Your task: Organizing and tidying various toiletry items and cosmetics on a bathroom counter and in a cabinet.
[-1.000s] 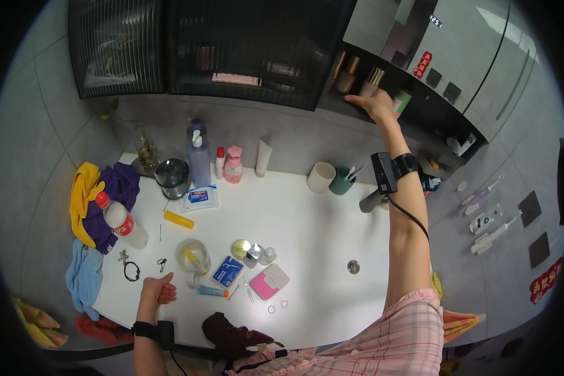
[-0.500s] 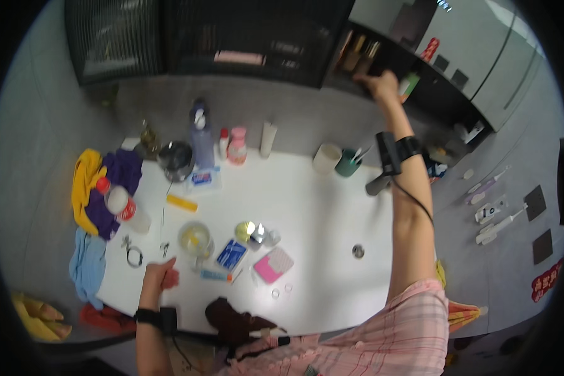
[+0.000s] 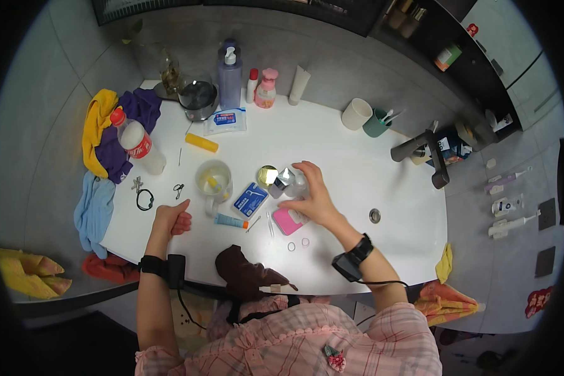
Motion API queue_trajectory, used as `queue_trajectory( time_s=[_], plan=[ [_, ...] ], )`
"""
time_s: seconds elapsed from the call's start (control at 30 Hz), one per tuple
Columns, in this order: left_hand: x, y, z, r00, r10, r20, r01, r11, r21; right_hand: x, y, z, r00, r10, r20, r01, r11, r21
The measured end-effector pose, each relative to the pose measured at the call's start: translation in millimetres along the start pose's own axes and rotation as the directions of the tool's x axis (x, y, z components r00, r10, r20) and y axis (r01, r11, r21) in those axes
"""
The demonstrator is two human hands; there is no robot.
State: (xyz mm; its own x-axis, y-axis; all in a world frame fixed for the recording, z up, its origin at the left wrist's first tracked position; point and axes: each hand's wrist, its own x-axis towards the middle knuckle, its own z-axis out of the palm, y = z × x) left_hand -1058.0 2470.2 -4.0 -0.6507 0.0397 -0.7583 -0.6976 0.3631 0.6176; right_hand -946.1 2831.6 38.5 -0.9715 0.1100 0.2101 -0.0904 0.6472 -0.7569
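Note:
My right hand (image 3: 319, 199) is spread, thumb and fingers apart, around a small clear bottle with a silver faceted cap (image 3: 284, 180). The bottle lies on the white counter beside a round gold container (image 3: 267, 176); I see no firm grip on it. A pink and white packet (image 3: 289, 221) lies just under my thumb. My left hand (image 3: 174, 219) rests over the counter's left part, fingers curled in and thumb out, with nothing visible in it. Nearest to it are a small black clip (image 3: 178, 191), a clear mug (image 3: 214, 180) with something yellow inside, and a blue and orange tube (image 3: 230, 220).
Around these lie a blue flat box (image 3: 251, 200), a yellow tube (image 3: 202, 143) and a brown cloth (image 3: 241, 273). A red-capped bottle (image 3: 138, 145) leans on cloths at left. Pump bottles (image 3: 230, 81) and cups (image 3: 356, 114) line the back. A dark faucet (image 3: 420, 148) overhangs the basin at right.
My right hand has come down from the dark wall shelf to the small clear bottle on the counter. The view has tilted downward. My left hand stays by the clip and mug.

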Motion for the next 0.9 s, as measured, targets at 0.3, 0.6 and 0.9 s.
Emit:
queue_trajectory(
  time_s=[0.3, 0.6, 0.9],
  plan=[
    [7, -3, -2, 0.999, 0.034, 0.025, -0.034, 0.999, -0.007, 8, -19, 25, 0.965, 0.256, -0.057, -0.256, 0.967, 0.007],
    [-30, -4, 33, 0.937, 0.258, -0.235, -0.312, 0.921, -0.232, 11, -12, -23, 0.944, 0.291, -0.152, -0.271, 0.952, 0.14],
    [-116, 45, 118, 0.789, 0.605, 0.108, -0.57, 0.785, -0.243, 90, -132, -237, 0.747, 0.028, -0.665, 0.016, 0.998, 0.061]
  ],
)
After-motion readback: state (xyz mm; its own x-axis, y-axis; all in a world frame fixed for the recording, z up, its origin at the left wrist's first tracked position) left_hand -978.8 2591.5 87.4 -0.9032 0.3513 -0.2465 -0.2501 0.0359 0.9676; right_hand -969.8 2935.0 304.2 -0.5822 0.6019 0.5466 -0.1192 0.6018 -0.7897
